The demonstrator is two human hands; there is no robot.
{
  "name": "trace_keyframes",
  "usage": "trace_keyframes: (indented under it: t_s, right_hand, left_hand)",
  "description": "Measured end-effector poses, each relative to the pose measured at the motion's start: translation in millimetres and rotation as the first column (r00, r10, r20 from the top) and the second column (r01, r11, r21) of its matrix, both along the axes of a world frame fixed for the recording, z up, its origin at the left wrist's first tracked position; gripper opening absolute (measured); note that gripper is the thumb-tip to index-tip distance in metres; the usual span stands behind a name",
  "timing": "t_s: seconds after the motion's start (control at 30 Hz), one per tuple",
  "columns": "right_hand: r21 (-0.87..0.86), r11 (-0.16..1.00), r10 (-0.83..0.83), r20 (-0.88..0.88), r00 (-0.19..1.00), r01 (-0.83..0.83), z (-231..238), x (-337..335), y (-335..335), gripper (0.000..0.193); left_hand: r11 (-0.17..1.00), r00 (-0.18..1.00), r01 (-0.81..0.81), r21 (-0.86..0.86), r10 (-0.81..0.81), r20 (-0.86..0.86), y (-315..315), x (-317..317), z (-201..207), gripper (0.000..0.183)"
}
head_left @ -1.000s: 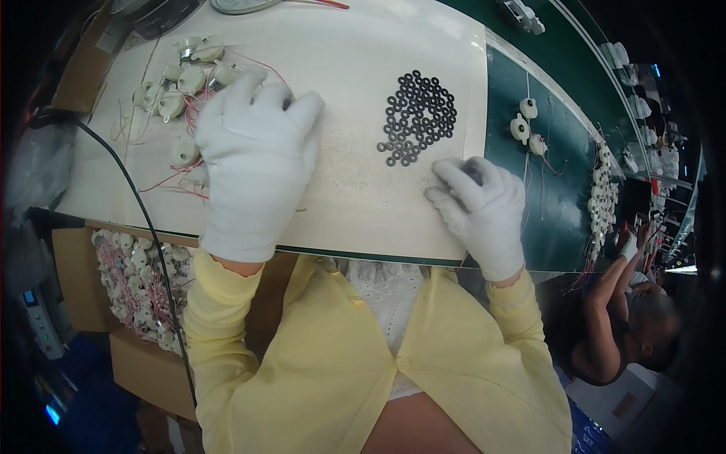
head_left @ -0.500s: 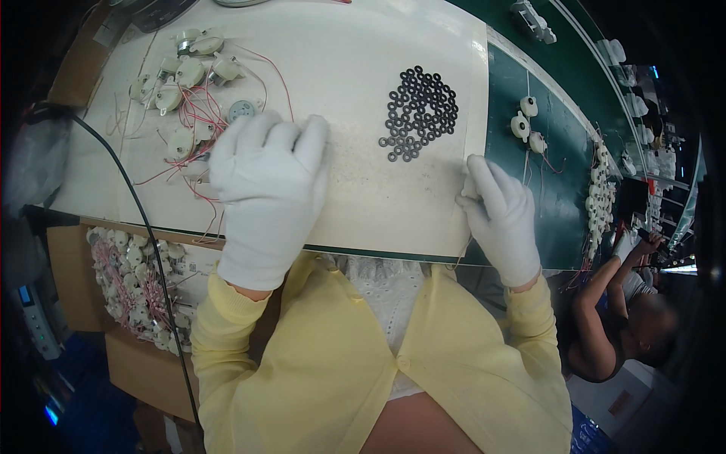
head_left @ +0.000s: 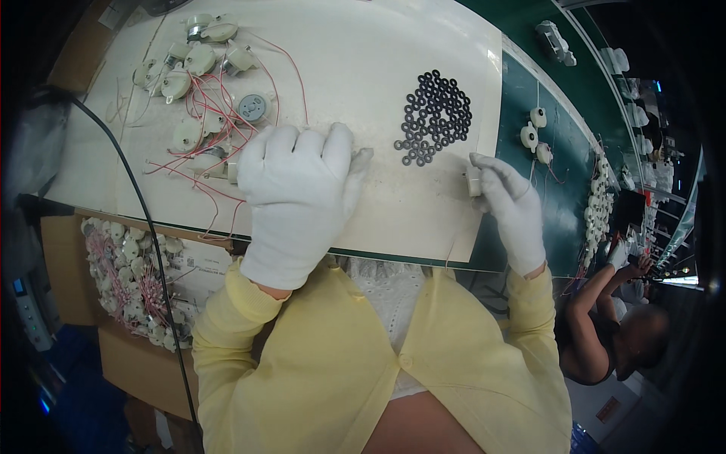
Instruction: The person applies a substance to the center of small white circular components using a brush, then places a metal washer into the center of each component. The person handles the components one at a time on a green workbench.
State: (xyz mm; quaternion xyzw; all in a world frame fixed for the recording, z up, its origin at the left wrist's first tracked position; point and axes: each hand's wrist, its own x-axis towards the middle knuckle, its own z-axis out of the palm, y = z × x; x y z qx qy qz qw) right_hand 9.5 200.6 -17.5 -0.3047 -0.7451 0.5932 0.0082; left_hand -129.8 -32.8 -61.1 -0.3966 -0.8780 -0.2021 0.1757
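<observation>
On the pale tabletop (head_left: 378, 76), toward its near right corner: one small white part (head_left: 473, 181), pinched between the thumb and fingers of the right hand (head_left: 516, 208), white-gloved, the part sitting at the fingertips on the side facing the left hand. A thin wire (head_left: 452, 246) hangs below it, near the table's front edge. Left hand (head_left: 295, 200), likewise gloved: back upward, fingers curled, thumb out to the right; cannot tell whether anything is held beneath. The white part lies well apart from this hand, to its right. Just beyond and left of the left hand: a loose group of cream-coloured motors (head_left: 200, 59) with tangled red wires (head_left: 219, 106), including one round grey-faced motor (head_left: 252, 107) near the knuckles. Between the hands, farther from the body: a cluster of small black rings (head_left: 435, 121), nearer the right hand. Right of the right hand: a green surface (head_left: 560, 204) bearing three white motors (head_left: 528, 136) close together. Lower left, beside the table: an open cardboard box (head_left: 144, 371) of similar motors and wires, a black cable (head_left: 155, 234) passing in front.
</observation>
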Motion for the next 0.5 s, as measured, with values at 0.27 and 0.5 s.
trace_keyframes:
  t_s: [0.27,0.5]
  right_hand:
    - [-0.193,0.981,0.013,-0.007,1.0,-0.014,7.5,-15.0,-2.7,0.029]
    - [0.207,0.943,0.292,-0.128,0.948,-0.262,-10.7,-22.9,-7.2,0.03]
  left_hand:
    - [0.996,0.999,0.035,0.087,-0.037,0.022,2.2,-5.0,-3.8,0.02]
    - [0.993,0.999,0.027,0.113,-0.031,0.033,2.0,-5.4,-5.1,0.022]
